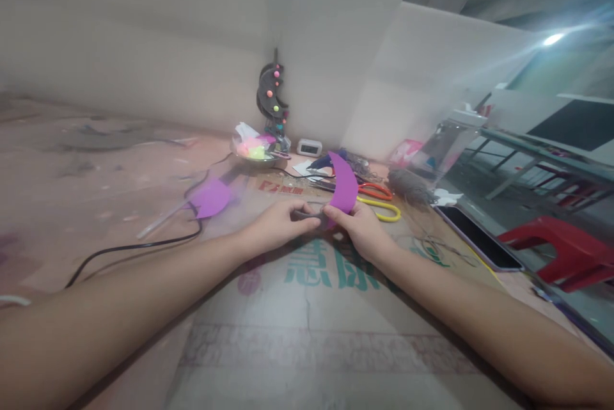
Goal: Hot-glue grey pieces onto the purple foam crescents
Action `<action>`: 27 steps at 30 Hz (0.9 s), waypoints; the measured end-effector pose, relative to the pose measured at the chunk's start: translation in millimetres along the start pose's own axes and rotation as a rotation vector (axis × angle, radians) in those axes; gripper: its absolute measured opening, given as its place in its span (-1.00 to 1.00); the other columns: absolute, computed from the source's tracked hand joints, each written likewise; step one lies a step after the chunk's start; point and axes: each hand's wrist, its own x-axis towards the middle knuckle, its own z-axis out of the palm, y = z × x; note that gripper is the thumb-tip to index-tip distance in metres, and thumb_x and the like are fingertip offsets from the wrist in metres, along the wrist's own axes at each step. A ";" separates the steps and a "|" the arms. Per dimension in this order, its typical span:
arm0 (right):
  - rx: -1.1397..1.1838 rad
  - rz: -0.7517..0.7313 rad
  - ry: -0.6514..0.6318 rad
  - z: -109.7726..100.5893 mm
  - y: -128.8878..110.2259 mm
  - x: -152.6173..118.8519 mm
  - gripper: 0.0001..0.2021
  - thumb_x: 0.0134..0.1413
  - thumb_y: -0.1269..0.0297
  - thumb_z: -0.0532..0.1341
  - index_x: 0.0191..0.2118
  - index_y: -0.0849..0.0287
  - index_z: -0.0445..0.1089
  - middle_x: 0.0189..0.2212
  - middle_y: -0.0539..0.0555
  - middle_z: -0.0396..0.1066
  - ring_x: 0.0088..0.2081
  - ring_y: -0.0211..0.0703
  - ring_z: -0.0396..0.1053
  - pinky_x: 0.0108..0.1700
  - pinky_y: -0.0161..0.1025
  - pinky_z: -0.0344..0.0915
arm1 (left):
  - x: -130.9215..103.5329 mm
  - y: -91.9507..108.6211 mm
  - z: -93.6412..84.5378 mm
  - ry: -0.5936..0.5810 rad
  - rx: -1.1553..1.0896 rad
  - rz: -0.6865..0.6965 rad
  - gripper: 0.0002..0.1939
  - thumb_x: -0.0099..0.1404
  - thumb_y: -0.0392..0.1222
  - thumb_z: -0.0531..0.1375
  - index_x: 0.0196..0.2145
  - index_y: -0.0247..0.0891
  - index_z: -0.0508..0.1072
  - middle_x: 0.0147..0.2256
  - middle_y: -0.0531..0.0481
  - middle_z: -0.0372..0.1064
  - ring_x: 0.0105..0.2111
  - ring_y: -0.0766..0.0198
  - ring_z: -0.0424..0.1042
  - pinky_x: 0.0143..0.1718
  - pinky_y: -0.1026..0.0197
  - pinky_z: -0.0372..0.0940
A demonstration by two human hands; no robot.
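Note:
My right hand (367, 228) pinches the lower end of a purple crescent-shaped sheet (344, 183), which stands up curved above my fingers. Just beside it, my left hand (283, 221) is closed on a dark grey strand (307, 213) that looks like yarn. The strand runs between the two hands, close to the crescent's lower end. Whether it is wound on the sheet is hidden by my fingers. Behind the crescent lie scissors with orange handles (377, 191) and scissors with yellow handles (388, 210).
A grey moon ornament with coloured balls (272, 93) stands against the wall. Near it are a bowl of pompoms (254, 154) and a small digital clock (309, 147). A purple cutout (213, 197) lies left. Grey yarn (410, 185) and a phone (480, 237) lie right, past printed cardboard (307, 307).

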 end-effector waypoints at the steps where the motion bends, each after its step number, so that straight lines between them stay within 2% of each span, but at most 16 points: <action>1: -0.005 0.000 0.003 0.2 0.1 -0.2 -0.63 -0.14 -0.03 0.33 -0.44 0.25 0.42 -0.62 -0.04 0.35 -0.62 -0.36 0.20 -0.59 -0.39 0.12 | 0.1 -0.3 0.2 0.004 -0.009 -0.005 -0.69 0.19 0.06 0.19 -0.34 -0.27 0.45 -0.42 0.03 0.44 -0.42 0.28 0.38 -0.39 0.28 0.22; 7: 0.108 -0.051 -0.017 -0.2 4.1 2.0 -0.62 -0.06 -0.07 0.28 -0.32 0.18 0.42 -0.59 -0.06 0.36 -0.63 -0.35 0.20 -0.60 -0.37 0.12 | 1.0 -2.8 -0.4 0.029 -0.039 -0.041 -0.70 0.19 0.06 0.18 -0.34 -0.27 0.42 -0.46 0.03 0.44 -0.47 0.29 0.37 -0.47 0.30 0.19; 12: 0.066 -0.044 -0.015 -1.1 4.5 2.2 -0.66 -0.10 -0.01 0.32 -0.42 0.21 0.38 -0.62 -0.05 0.36 -0.63 -0.35 0.21 -0.60 -0.38 0.13 | 0.7 -3.6 -0.9 0.039 -0.024 -0.056 -0.67 0.18 0.08 0.18 -0.31 -0.26 0.42 -0.46 0.03 0.43 -0.48 0.30 0.36 -0.47 0.30 0.18; 19: 0.054 -0.013 -0.002 -0.3 3.9 1.7 -0.65 -0.08 -0.02 0.31 -0.40 0.22 0.39 -0.59 -0.05 0.38 -0.64 -0.37 0.21 -0.61 -0.40 0.12 | 0.0 -1.8 -0.5 0.029 -0.018 -0.061 -0.67 0.19 0.08 0.18 -0.29 -0.26 0.41 -0.45 0.05 0.43 -0.48 0.31 0.35 -0.48 0.31 0.17; 24: 0.061 -0.026 -0.014 -1.6 6.0 3.7 -0.63 -0.07 -0.03 0.30 -0.27 0.19 0.40 -0.59 -0.08 0.37 -0.66 -0.37 0.19 -0.65 -0.40 0.11 | 0.0 -0.4 -1.8 0.044 0.001 -0.040 -0.68 0.19 0.07 0.18 -0.31 -0.26 0.41 -0.48 0.07 0.40 -0.50 0.32 0.33 -0.47 0.31 0.16; 27: 0.051 -0.030 -0.009 -1.4 5.1 2.8 -0.66 -0.08 0.00 0.31 -0.34 0.20 0.39 -0.62 -0.08 0.35 -0.67 -0.37 0.19 -0.65 -0.39 0.11 | 0.1 -0.5 -2.2 0.036 -0.002 -0.040 -0.68 0.20 0.07 0.17 -0.30 -0.26 0.42 -0.48 0.07 0.39 -0.49 0.32 0.32 -0.47 0.31 0.15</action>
